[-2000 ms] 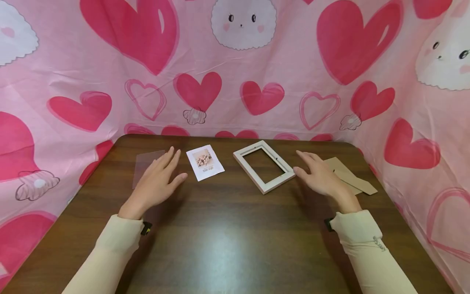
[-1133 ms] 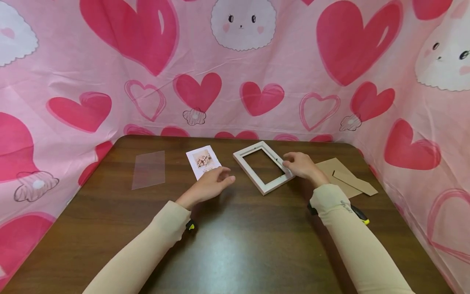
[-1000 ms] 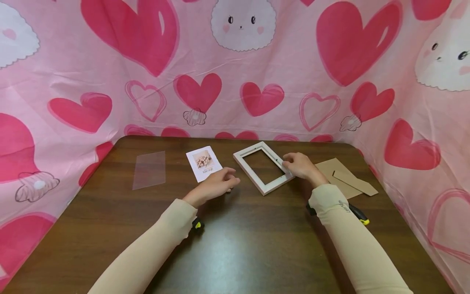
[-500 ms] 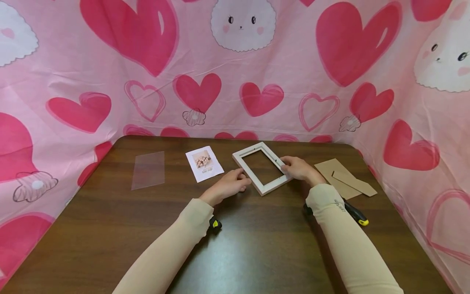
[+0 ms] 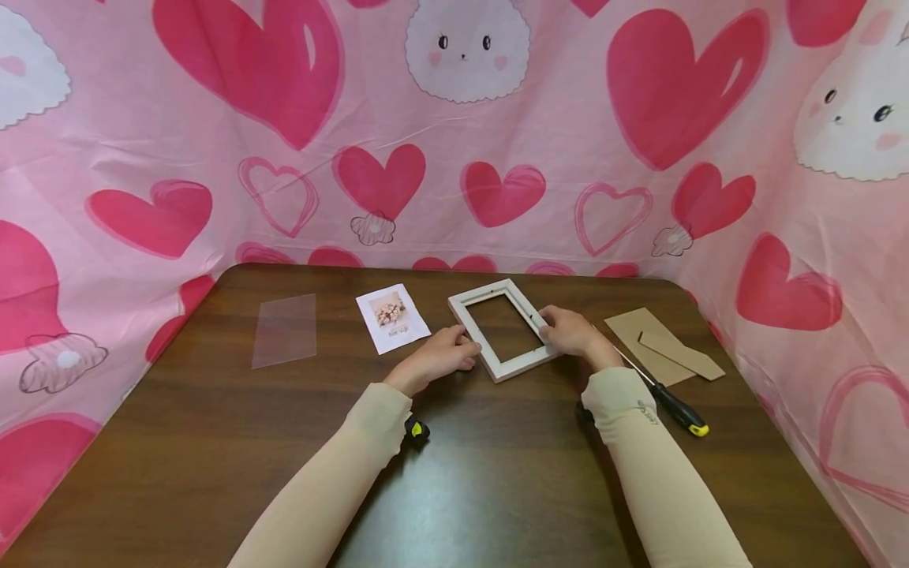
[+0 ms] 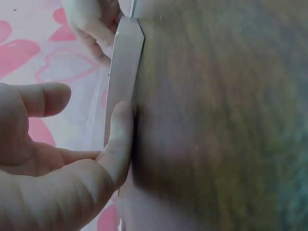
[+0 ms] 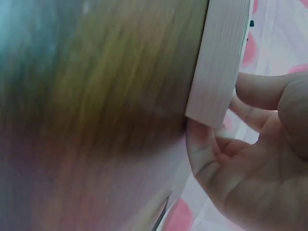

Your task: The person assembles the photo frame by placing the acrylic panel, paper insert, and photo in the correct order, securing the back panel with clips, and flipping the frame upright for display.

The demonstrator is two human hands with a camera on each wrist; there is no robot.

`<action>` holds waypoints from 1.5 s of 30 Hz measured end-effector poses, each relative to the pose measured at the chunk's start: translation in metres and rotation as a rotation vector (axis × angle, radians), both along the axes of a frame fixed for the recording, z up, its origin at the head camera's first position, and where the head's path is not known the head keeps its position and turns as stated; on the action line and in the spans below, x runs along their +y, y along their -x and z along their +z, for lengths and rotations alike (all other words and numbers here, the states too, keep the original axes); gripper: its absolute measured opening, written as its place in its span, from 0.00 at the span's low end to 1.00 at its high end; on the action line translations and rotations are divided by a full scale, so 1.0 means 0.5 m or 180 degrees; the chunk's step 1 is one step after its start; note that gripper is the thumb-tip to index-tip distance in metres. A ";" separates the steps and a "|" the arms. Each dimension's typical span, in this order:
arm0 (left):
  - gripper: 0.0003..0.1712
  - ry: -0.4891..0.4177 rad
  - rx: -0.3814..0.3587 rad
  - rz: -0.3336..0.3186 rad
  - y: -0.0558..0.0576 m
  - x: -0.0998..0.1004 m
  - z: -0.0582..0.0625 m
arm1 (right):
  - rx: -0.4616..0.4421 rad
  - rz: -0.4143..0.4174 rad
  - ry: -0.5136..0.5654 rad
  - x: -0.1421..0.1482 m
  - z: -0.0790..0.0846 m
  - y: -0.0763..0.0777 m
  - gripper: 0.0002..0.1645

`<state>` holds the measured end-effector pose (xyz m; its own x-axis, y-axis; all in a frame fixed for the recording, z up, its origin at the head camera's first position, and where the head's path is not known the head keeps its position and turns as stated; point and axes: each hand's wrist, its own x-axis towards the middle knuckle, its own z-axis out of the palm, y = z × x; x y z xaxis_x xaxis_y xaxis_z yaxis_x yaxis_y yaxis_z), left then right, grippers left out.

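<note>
A white picture frame [image 5: 469, 317], its middle opening bare, lies at an angle on the dark wooden table [image 5: 490, 489]. My right hand [image 5: 574, 335] grips its right side; in the right wrist view, digits are on two sides of the frame's corner. The left hand [image 5: 439, 355] is at the frame's left side, one fingertip touching the outer edge. In the left wrist view another digit stands apart from the frame, and the remaining fingers are partly hidden. Left of that hand lies a white card [image 5: 392, 319] with a flower picture.
A clear sheet [image 5: 286, 331] lies at the left. On the right are a brown backing board [image 5: 632, 323] with a stand strip [image 5: 682, 355], and a screwdriver [image 5: 678, 408] with a black and yellow handle. Pink heart-patterned cloth [image 5: 426, 118] stands behind the table.
The left hand has crossed from above the clear sheet, past the card, to the frame's left edge. The right hand has come to grip the frame, which has shifted slightly toward me.
</note>
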<state>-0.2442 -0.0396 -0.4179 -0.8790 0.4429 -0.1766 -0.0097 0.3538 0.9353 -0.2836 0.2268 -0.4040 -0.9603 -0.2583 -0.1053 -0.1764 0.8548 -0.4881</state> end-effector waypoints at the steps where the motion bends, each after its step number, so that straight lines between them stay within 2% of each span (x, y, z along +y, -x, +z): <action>1: 0.23 0.0007 -0.0001 -0.0002 0.001 -0.001 0.000 | 0.0065 0.0006 -0.0051 -0.003 -0.001 -0.003 0.21; 4: 0.22 0.0102 0.0075 -0.0005 0.001 -0.005 0.001 | 0.0183 -0.0007 -0.0143 -0.011 -0.001 -0.012 0.20; 7: 0.20 0.0198 0.0200 -0.0013 0.003 -0.008 0.000 | 0.0150 -0.0051 -0.0172 -0.018 0.001 -0.025 0.19; 15: 0.11 0.0431 0.0516 -0.0066 0.006 -0.015 0.001 | -0.0247 -0.0103 -0.0149 -0.031 0.016 -0.056 0.18; 22: 0.12 0.0530 0.0544 -0.0089 0.005 -0.026 0.004 | -0.0485 -0.0117 -0.0142 -0.038 0.027 -0.073 0.17; 26: 0.15 0.0638 0.0518 -0.0079 0.001 -0.031 0.009 | -0.0749 -0.0142 0.0039 -0.043 0.031 -0.083 0.16; 30: 0.15 0.0718 0.0604 -0.0093 0.000 -0.034 0.009 | -0.0956 -0.0188 0.0226 -0.050 0.034 -0.092 0.16; 38: 0.20 0.0950 0.0802 -0.0046 -0.001 -0.047 0.008 | -0.1259 -0.0127 0.0563 -0.060 0.034 -0.106 0.20; 41: 0.19 0.1097 0.0946 -0.0040 -0.003 -0.053 0.010 | -0.1342 -0.0054 0.0646 -0.064 0.032 -0.110 0.22; 45: 0.18 0.1227 0.1005 -0.0065 -0.008 -0.061 0.014 | -0.1416 -0.0020 0.0757 -0.070 0.031 -0.111 0.24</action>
